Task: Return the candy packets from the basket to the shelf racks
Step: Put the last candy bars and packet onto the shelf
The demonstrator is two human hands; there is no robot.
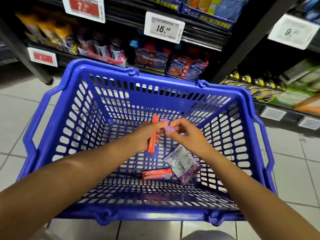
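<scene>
A blue plastic basket [83,78] stands on the floor in front of the shelves. Both my hands are inside it, close together. My left hand [147,134] grips a long red-orange candy packet [152,135] held upright. My right hand [187,134] pinches a small purple candy packet [165,129] that touches my left fingers too. On the basket bottom lie a second red packet [156,174] and a silver-purple pouch [182,163].
Dark shelf racks [199,34] rise behind the basket, stocked with blue, red and purple candy boxes [187,66]. White price tags [163,27] hang on the rack edges. Yellow and green packets [259,87] fill a lower rack at right. Grey floor tiles surround the basket.
</scene>
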